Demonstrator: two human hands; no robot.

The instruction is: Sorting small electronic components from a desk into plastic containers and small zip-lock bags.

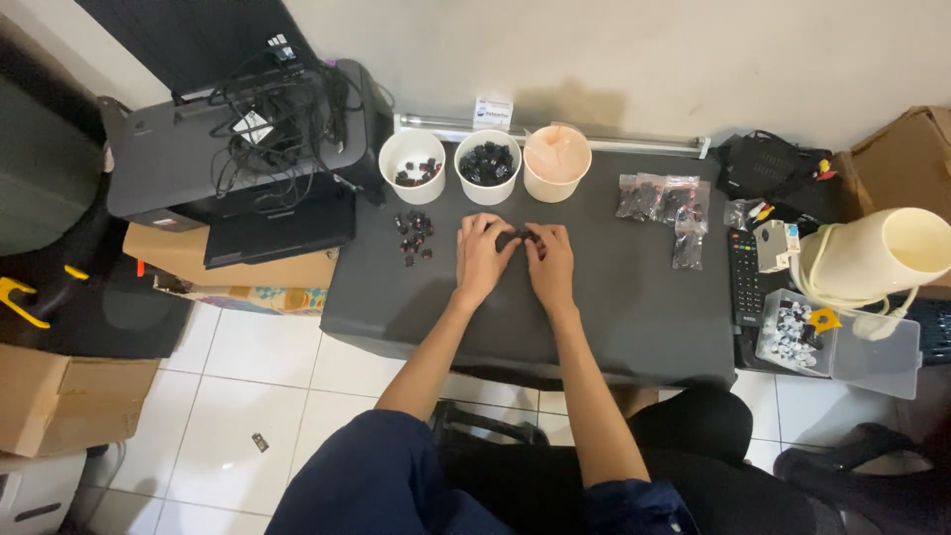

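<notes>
Dark desk mat (614,317): left hand (482,256) & right hand (551,260) together, both pinching small black part (516,238).

Dim, even indoor light, soft shadow on the wall (634,59) behind the cups toward 12 o'clock, dark mat (614,297) without glare, wide-angle bending at edges, slightly soft focus.

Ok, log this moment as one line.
left hand and right hand: pinching small black part | table: loose parts left | three cups behind
</notes>
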